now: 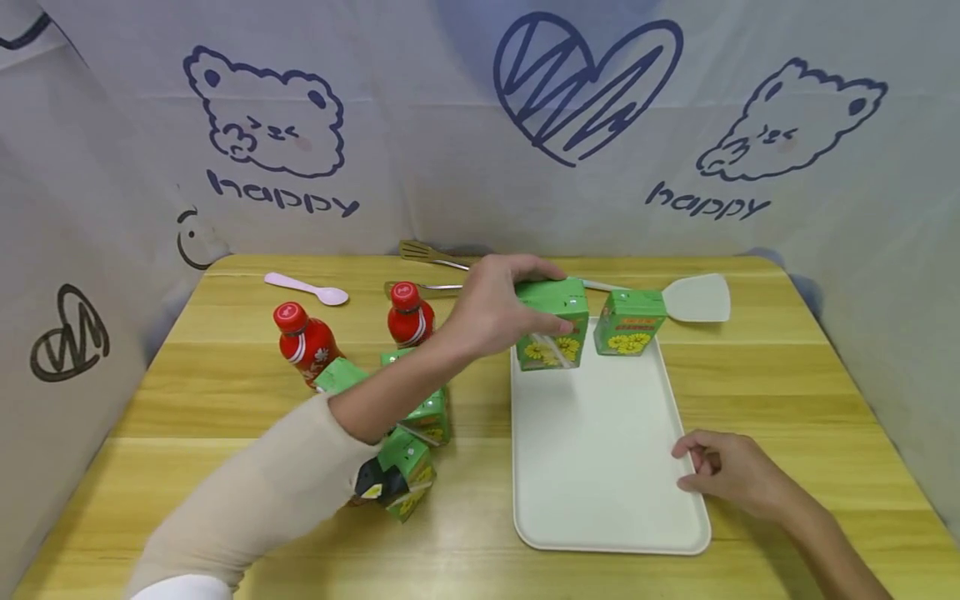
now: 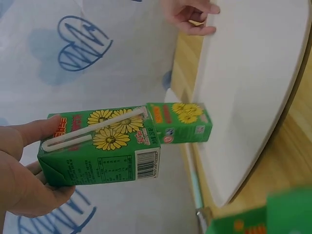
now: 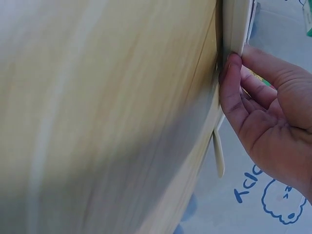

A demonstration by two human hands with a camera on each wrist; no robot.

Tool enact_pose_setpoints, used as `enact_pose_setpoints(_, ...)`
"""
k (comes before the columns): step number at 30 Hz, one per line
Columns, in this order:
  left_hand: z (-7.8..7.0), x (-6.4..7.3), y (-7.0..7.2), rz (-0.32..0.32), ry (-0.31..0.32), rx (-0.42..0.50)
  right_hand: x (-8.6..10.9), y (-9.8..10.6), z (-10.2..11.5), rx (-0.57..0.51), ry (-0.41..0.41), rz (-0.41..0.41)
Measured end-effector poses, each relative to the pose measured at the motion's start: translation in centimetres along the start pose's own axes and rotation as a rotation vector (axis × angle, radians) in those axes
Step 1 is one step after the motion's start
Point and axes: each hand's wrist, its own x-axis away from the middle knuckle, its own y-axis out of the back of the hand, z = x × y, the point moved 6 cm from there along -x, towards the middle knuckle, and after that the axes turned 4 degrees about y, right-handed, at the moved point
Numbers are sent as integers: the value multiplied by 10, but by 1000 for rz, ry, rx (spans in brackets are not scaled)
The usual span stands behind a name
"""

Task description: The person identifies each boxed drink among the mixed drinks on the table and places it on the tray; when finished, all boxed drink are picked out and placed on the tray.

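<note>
My left hand (image 1: 491, 307) grips a green drink carton (image 1: 553, 343) by its upper part, over the far left end of a white tray (image 1: 609, 467). The carton has yellow flowers and a white straw on its side, plain in the left wrist view. A second green carton (image 1: 632, 325) stands upright in the tray's far right corner. At the tray's right edge, my right hand (image 1: 738, 477) pinches the rim between thumb and fingers; the right wrist view shows those fingertips (image 3: 234, 61) against the rim.
Left of the tray stand several more green cartons (image 1: 408, 454), partly behind the left forearm, and two red bottles (image 1: 306, 342) (image 1: 410, 317). A pink spoon (image 1: 307, 288) lies far left. A white spatula (image 1: 697, 298) and metal utensils (image 1: 431, 254) lie along the back edge.
</note>
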Motion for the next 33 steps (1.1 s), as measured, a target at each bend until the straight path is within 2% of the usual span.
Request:
enact_pose_setpoints(11, 6, -30, -52, 36, 20, -1, -1, -1, -1, -24, 12, 2)
enact_pose_setpoints(21, 12, -43, -91, 32, 26, -20, -2, 1, 3, 18, 17, 4)
enact_pose_setpoints(28, 17, -49, -114, 8, -12, -64, -1, 1, 3, 27, 7, 8)
enact_pose_setpoints(33, 23, -49, -129, 27, -37, -98, 0, 0, 1, 37, 2, 13)
